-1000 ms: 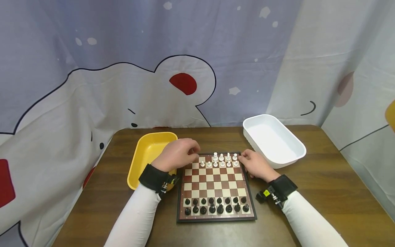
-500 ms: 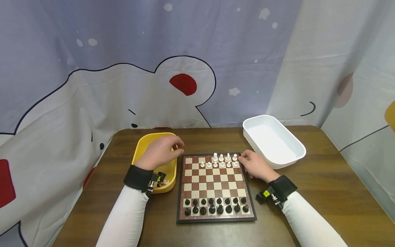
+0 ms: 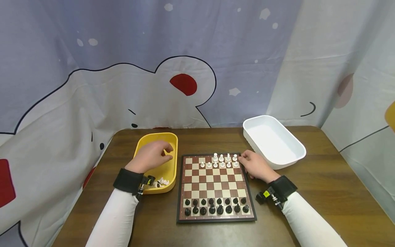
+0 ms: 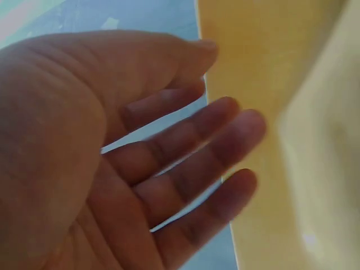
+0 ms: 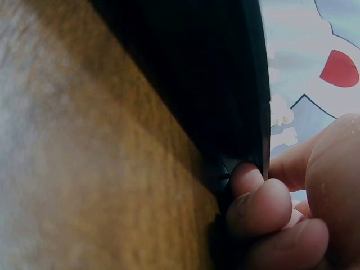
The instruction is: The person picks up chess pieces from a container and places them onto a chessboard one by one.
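My left hand [image 3: 151,156] hovers over the yellow tray [image 3: 176,164], fingers loosely bent. Its palm holds nothing in the left wrist view, where the tray's yellow wall [image 4: 247,67] shows beyond the fingertips. Small white chess pieces [image 3: 162,182] lie in the tray's near end. My right hand [image 3: 258,165] holds the chessboard [image 3: 213,185] by its right edge near the far corner; in the right wrist view the curled fingers [image 5: 261,208] sit against the dark side. White pieces [image 3: 222,158] stand in two partly filled far rows. Black pieces [image 3: 212,209] stand in two near rows.
A white tray [image 3: 274,142] stands behind and right of my right hand. All of this rests on a brown wooden table [image 3: 327,178]. A patterned curtain [image 3: 139,96] hangs behind the table's far edge.
My left hand has moved left, from the board's far left corner to above the yellow tray. The pieces in the tray's near end have come into sight. My right hand has stayed put.
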{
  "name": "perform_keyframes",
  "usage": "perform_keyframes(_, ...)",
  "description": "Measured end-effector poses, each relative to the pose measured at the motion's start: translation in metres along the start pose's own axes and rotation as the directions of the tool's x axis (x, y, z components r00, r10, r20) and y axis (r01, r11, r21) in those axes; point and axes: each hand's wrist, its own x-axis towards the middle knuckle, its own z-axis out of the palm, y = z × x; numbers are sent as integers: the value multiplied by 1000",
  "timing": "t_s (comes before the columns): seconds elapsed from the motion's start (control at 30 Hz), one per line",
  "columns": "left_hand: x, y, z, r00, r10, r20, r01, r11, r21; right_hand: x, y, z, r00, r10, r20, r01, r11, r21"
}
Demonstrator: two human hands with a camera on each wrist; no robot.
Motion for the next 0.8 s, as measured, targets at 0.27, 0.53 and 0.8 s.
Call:
perform_keyframes(0.27, -8, -8, 6, 988, -68, 138, 74, 997, -34, -1, -1, 0, 1000, 8, -1, -8, 1000, 3)
perform_keyframes(0.53, -17, -14, 7, 976, -123, 181, 137, 989, -64, -1, -3, 2, 1000, 25, -3, -25, 1000, -5)
perform_keyframes(0.8, -20, -13, 6, 964, -120, 239, 145, 985, -92, 0, -1, 2, 1000, 15, -4, -15, 1000, -4)
